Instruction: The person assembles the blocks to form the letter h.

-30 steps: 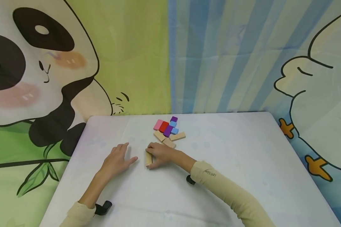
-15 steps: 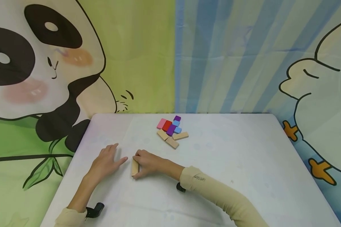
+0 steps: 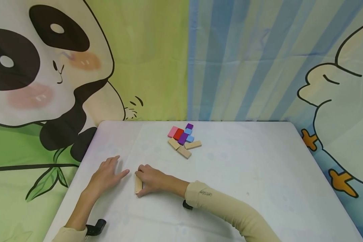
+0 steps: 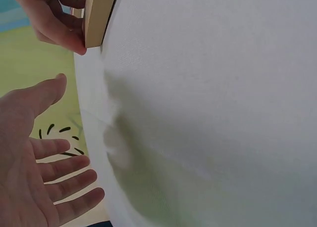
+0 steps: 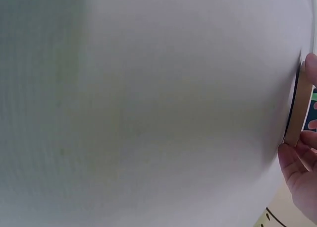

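In the head view my right hand (image 3: 151, 179) grips a plain wooden block (image 3: 138, 185) near the middle left of the table, thumb at its near end and fingers at its far end. The same block (image 5: 299, 108) shows at the right edge of the right wrist view, pinched end to end. To its left my left hand (image 3: 105, 175) hovers over the table with spread fingers and holds nothing. Its open palm (image 4: 20, 177) shows in the left wrist view, apart from the block (image 4: 99, 16) above it.
Further back on the white table (image 3: 245, 161) lie several blocks: plain wooden ones (image 3: 184, 152), a pink one (image 3: 172, 131), a red one (image 3: 178, 134), purple ones (image 3: 183, 138) and light blue ones (image 3: 190, 138). A printed cloth (image 3: 157, 60) hangs behind the table.
My right hand has moved left and nearer to me with the wooden block. My left hand has shifted a little left as well, its fingers still spread. The other blocks stay put.
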{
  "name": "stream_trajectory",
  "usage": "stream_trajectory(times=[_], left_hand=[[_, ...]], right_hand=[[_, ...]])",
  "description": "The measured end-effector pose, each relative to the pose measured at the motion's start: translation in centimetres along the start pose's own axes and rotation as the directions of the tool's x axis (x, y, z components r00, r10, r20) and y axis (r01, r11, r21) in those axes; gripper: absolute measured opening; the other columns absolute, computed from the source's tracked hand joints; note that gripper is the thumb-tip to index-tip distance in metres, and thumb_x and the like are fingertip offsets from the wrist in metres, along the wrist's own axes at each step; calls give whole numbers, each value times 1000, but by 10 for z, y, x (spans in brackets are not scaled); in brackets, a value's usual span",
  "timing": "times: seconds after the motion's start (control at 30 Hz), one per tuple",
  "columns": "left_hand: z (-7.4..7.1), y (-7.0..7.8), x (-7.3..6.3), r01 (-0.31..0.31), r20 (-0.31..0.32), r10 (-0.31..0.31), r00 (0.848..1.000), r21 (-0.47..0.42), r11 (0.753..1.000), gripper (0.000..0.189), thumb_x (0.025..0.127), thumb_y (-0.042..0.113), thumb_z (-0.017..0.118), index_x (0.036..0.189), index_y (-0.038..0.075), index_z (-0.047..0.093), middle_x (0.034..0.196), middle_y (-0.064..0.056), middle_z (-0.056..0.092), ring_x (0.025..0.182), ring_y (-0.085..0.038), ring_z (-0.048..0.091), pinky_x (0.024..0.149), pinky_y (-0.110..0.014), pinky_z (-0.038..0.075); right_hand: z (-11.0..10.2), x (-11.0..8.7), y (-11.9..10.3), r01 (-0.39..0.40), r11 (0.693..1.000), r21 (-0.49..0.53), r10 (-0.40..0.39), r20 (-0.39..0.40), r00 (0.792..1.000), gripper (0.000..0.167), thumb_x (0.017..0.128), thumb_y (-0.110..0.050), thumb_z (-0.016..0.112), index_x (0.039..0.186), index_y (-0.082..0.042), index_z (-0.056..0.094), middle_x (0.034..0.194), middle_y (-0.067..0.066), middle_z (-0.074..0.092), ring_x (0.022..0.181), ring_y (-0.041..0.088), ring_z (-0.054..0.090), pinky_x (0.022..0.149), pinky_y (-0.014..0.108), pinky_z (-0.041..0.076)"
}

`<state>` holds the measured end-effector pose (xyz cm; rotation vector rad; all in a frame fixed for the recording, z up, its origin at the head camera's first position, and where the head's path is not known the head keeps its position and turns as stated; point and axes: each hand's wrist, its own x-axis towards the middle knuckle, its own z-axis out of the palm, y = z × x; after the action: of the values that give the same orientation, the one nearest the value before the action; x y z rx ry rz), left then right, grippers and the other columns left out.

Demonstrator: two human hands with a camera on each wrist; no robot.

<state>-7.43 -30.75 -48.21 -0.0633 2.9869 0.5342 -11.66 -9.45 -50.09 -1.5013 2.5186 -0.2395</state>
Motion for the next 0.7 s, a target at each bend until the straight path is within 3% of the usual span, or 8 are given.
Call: stream_trajectory(times=[0.2, 0.43, 0.7], left_hand=[[-1, 1, 2, 5, 11, -5, 1000, 0, 1000, 85, 88, 52, 63, 145, -4, 33, 142, -31, 40, 129, -49, 39, 96, -67, 41], [-2, -1, 2, -2, 16, 2, 1000, -5, 1000, 85, 89, 52, 62, 145, -4, 33, 142, -31, 40, 129, -50, 38, 97, -67, 40], [-3, -2, 1, -12, 16, 12, 1000, -1, 1000, 83, 88, 50, 64, 144, -5, 34, 141, -32, 41, 128, -50, 39, 96, -67, 41]], right_hand=[[3, 0, -5, -34, 997, -62, 32, -35, 999, 82, 74, -66, 71, 133, -12, 53, 120, -3, 51, 98, 6, 48, 76, 10, 44], [5, -4, -9, -24, 992, -124, 12, -98, 995, 83, 74, -67, 69, 133, -10, 55, 119, -1, 54, 96, 8, 50, 76, 12, 45], [7, -3, -13, -50, 988, -147, 33, -112, 993, 85, 74, -69, 67, 135, -11, 54, 119, -1, 54, 96, 8, 51, 75, 12, 45]])
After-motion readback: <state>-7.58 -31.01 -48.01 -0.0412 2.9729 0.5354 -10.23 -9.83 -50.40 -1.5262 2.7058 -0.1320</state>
